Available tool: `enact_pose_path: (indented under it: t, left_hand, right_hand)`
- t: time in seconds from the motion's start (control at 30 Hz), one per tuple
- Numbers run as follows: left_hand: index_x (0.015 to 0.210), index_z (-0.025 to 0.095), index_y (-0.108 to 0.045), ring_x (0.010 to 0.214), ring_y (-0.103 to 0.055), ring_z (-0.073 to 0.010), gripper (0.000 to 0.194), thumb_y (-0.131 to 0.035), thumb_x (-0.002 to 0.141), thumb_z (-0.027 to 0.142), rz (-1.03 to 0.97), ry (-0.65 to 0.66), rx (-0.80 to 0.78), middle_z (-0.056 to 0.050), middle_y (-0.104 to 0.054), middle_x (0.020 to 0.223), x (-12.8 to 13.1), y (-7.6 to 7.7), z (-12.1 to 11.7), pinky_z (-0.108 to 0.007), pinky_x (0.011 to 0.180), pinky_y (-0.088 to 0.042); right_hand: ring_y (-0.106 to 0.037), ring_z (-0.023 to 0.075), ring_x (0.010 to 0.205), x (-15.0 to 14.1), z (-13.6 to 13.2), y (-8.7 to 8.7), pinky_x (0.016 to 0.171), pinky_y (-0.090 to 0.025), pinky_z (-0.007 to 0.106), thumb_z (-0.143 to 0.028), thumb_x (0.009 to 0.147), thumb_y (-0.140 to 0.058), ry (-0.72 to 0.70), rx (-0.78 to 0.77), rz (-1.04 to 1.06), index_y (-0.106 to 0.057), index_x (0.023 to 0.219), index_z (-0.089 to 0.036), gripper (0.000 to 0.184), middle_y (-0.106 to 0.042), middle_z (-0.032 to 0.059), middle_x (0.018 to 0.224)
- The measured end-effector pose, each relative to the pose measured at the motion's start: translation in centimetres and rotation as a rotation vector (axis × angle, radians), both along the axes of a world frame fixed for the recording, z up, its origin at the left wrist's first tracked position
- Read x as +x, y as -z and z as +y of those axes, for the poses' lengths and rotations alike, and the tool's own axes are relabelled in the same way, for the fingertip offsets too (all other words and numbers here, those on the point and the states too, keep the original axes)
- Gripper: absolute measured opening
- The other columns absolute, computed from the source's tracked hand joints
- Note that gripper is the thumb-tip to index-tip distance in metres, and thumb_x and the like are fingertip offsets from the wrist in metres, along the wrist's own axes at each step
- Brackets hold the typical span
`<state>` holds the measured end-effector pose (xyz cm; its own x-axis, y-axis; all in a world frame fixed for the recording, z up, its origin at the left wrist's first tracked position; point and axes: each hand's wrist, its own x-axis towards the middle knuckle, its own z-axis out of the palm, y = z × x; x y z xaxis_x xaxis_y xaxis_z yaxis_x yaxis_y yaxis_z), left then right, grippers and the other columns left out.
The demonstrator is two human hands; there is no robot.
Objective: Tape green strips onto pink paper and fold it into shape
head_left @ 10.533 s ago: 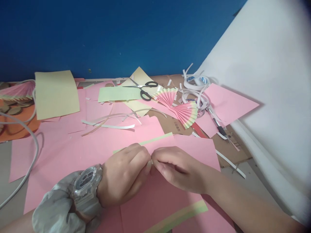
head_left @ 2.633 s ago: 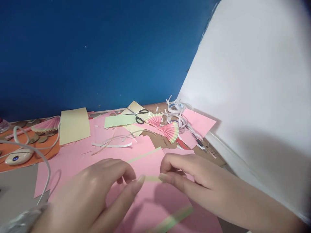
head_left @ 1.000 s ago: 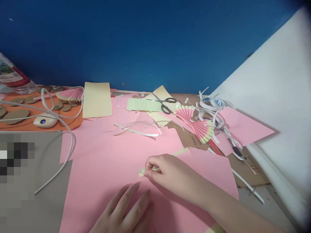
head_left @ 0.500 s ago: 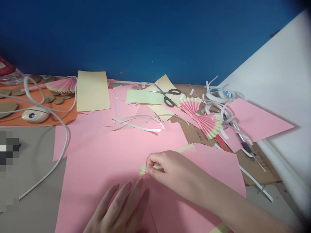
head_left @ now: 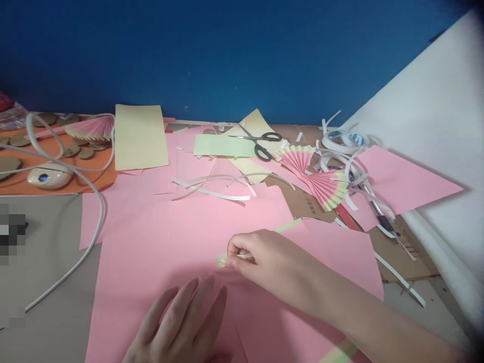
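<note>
On the large pink paper (head_left: 143, 282), my left hand (head_left: 181, 312) rests with its fingers stretched out and slightly apart, holding nothing. Just beyond its fingertips, my right hand (head_left: 249, 257) is closed in a pinch around a small pale yellow-green piece of paper (head_left: 221, 261). Only one end of that piece shows at the fingertips; the rest is hidden by the fingers. A light green edge (head_left: 289, 225) of paper peeks out beyond the right wrist, and another pale green band (head_left: 340, 352) shows under the forearm.
Farther back lie black-handled scissors (head_left: 260, 143), a pleated pink fan (head_left: 312, 179), a yellow sheet (head_left: 141, 138) and white strips (head_left: 212, 191). Tape rolls (head_left: 348, 138) and a pen (head_left: 380, 212) are at right. A cream device (head_left: 50, 176) with a cable sits left. A blue wall (head_left: 227, 55) rises behind.
My left hand has drawn slightly left, away from the right hand. My right hand keeps its pinch on the paper piece. The whole view has shifted a little.
</note>
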<state>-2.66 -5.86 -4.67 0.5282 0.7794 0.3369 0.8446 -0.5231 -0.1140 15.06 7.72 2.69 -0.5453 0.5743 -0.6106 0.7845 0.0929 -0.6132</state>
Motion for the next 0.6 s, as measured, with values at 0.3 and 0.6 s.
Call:
enact_pose_path:
  t: [0.3,0.6]
  left_hand:
    - [0.134,0.023,-0.040,0.126,-0.035,-0.0327,0.060,-0.057,0.078,0.034,-0.029,-0.085,-0.122,-0.011,-0.048,0.135,0.6,0.1,0.4,-0.051,0.107,-0.017]
    - [0.137,0.024,-0.036,0.130,-0.028,-0.0322,0.075,-0.042,0.076,0.067,-0.037,0.001,-0.266,-0.008,-0.042,0.140,-0.1,-0.2,1.3,-0.048,0.108,-0.008]
  right_hand:
    - [-0.028,0.0076,0.048,-0.1,-0.4,0.3,0.042,-0.020,0.022,-0.025,0.084,-0.044,0.045,0.023,0.048,-0.033,0.059,-0.019,0.029,-0.039,-0.0063,0.055]
    - [-0.035,0.0092,0.051,-0.1,-0.9,0.6,0.046,-0.020,0.024,-0.025,0.087,-0.039,-0.031,0.134,0.044,-0.035,0.062,-0.019,0.026,-0.043,-0.0053,0.057]
